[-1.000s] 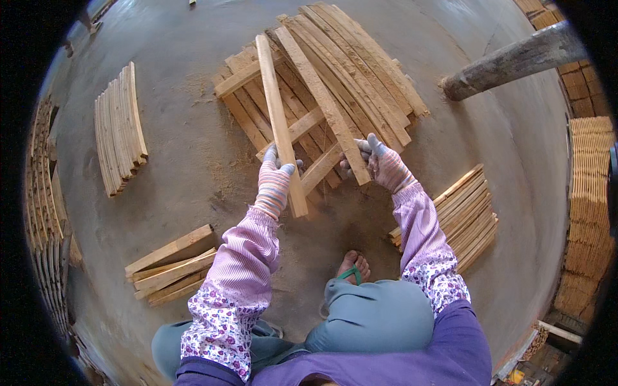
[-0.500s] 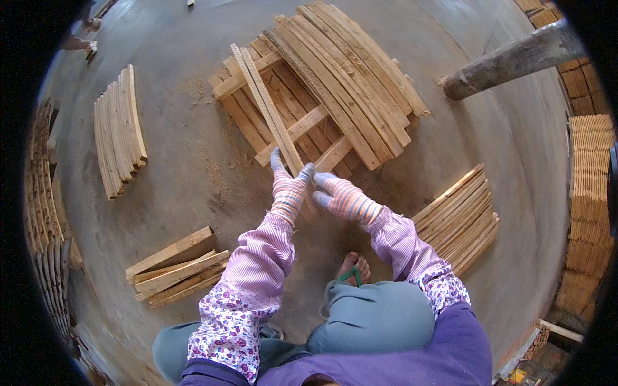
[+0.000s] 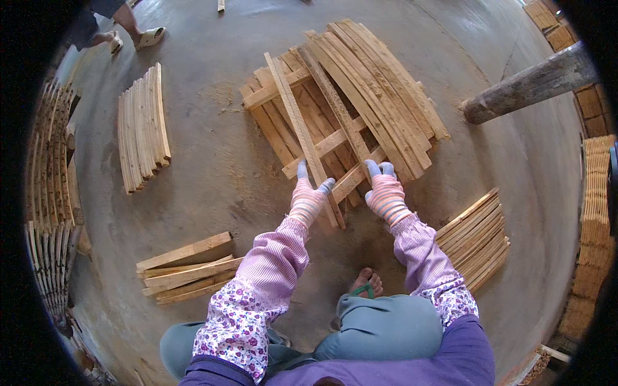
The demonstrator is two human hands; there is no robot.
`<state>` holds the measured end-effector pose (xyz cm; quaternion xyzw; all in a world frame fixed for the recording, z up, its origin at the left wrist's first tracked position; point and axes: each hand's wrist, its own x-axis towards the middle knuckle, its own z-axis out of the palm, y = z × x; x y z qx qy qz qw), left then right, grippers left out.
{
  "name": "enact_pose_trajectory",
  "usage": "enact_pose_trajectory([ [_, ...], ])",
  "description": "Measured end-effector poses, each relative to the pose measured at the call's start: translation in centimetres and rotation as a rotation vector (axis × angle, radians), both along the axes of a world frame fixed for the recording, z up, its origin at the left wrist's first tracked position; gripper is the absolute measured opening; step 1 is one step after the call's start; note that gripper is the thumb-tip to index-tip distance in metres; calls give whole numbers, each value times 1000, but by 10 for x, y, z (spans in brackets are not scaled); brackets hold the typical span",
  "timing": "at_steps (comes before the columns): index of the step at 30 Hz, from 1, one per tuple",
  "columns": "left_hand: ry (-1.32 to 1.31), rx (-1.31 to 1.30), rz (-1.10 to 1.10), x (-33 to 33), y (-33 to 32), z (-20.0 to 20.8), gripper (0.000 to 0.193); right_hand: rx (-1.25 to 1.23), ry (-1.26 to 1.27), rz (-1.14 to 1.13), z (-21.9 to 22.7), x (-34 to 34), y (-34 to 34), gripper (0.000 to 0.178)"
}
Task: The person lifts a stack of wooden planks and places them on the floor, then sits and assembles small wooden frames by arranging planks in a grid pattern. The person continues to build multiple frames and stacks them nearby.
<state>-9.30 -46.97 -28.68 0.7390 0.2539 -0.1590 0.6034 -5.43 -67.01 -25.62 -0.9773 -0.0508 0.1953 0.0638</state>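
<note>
Left hand (image 3: pixel 309 198) is pinching the left strip (image 3: pixel 295 116) near its close end; right hand (image 3: pixel 387 197) has fingertips at the right strip (image 3: pixel 335 103), can't tell if it's gripping. Both strips slant over the crosspiece (image 3: pixel 331 143) on the stack (image 3: pixel 380 90). Probably light, stiff, grippy wood, so I'd grab the overhanging ends. Mind the squared edges; there's floor (image 3: pixel 212 186) to swing over on the left.

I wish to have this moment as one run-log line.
left hand: gripping left wooden slat; right hand: at near end of right wooden slat; beneath both: wooden stack; rightward: slat bundle
</note>
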Motion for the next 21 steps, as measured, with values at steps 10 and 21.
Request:
enact_pose_trajectory([
  [10,-365,159,175,22,24,16,84,1206,168,-162,16,-34,10,66],
  [21,-130,419,89,-27,279,6,71,-235,-351,153,23,12,-16,73],
])
